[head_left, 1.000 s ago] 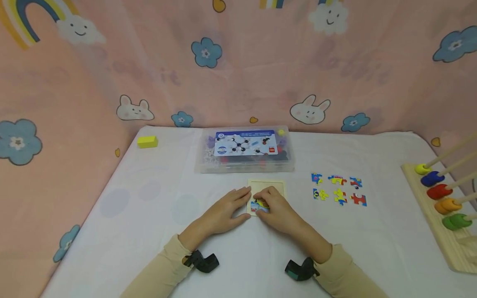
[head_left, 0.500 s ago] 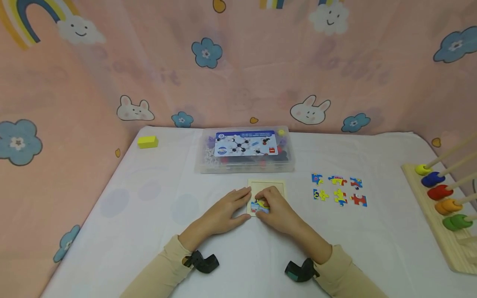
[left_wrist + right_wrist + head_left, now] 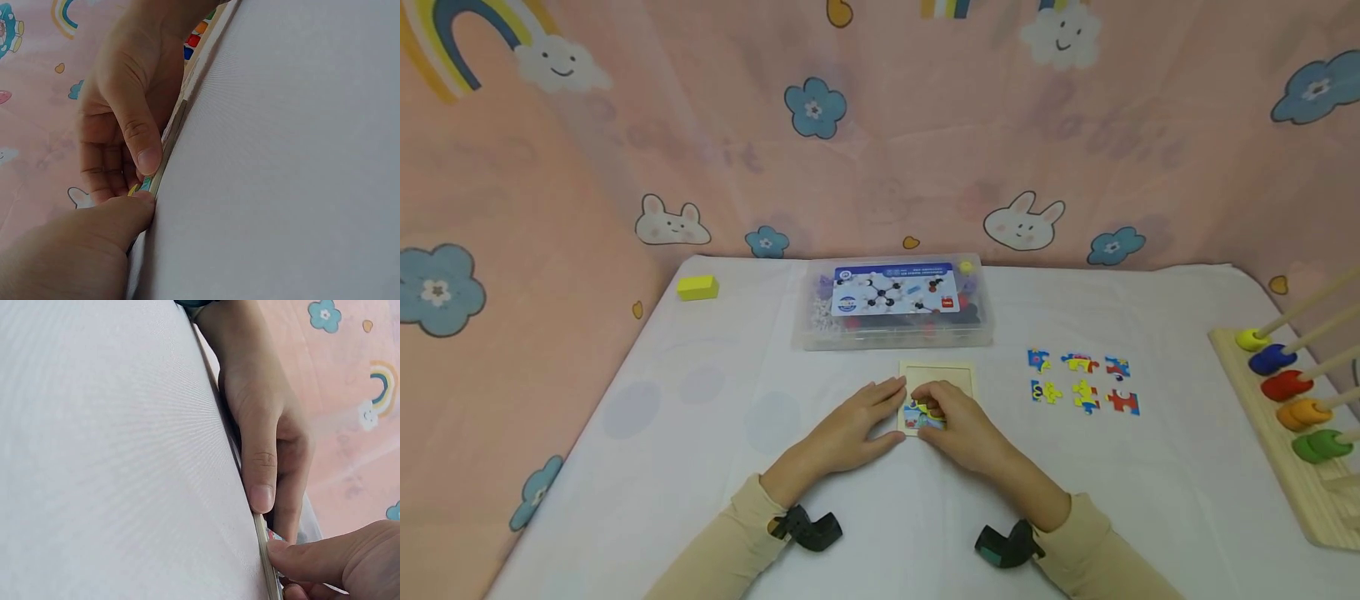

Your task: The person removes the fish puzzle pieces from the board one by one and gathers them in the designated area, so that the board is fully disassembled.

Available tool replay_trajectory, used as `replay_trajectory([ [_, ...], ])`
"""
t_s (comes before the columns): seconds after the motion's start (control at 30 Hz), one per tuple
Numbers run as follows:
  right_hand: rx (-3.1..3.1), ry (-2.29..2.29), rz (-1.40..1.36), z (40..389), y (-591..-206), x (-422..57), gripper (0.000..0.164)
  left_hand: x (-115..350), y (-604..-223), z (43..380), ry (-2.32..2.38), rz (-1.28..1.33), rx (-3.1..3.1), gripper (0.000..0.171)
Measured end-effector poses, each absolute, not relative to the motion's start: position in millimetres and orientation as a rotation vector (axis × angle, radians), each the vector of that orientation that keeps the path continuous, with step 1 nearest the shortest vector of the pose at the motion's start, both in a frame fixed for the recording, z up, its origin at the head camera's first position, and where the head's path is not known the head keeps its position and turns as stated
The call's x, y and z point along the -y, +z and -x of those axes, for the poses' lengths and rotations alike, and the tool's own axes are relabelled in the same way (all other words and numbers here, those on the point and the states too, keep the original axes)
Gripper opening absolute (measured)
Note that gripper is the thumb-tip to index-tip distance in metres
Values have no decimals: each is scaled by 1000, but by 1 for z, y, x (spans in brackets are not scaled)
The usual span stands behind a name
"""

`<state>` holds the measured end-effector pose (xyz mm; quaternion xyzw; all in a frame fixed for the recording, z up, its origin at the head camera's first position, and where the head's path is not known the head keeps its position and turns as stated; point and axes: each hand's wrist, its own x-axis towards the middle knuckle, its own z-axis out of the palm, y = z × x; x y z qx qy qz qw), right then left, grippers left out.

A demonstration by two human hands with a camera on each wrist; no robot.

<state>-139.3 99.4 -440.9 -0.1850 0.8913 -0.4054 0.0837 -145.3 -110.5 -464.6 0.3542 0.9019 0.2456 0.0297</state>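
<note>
A small wooden puzzle tray [image 3: 938, 372] lies between both hands in the head view, with colourful jigsaw pieces [image 3: 914, 417] along its near side. My left hand [image 3: 848, 427] rests at the tray's left edge, fingers extended, the thumb by its near corner. Over the tray's near right part, my right hand [image 3: 961, 425] curls its fingers and thumb onto a yellow-and-blue jigsaw piece, partly hidden beneath them. In the left wrist view the right hand [image 3: 134, 94] has its thumb at the tray's edge, close to the left hand [image 3: 81, 244].
Several loose jigsaw pieces [image 3: 1084, 393] lie in two rows to the right. Behind the tray is a clear plastic box [image 3: 895, 333] with a molecule-picture label. A yellow block [image 3: 697, 288] sits at the back left, and a wooden bead rack [image 3: 1262, 433] at the right.
My right hand has shifted slightly to the right, and its fingers have lowered a little, showing more of the pieces in the tray. My left hand stays in place.
</note>
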Motion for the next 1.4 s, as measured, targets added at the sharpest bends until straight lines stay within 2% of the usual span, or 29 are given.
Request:
replay_trajectory([
  [0.77, -2720, -1136, 695, 142, -432, -116, 36, 110, -464, 144, 737, -1094, -2796, 63],
  [1.4, -2739, -1070, 486, 134, -427, -200, 38, 109, -463, 143, 712, -1073, -2795, 64],
])
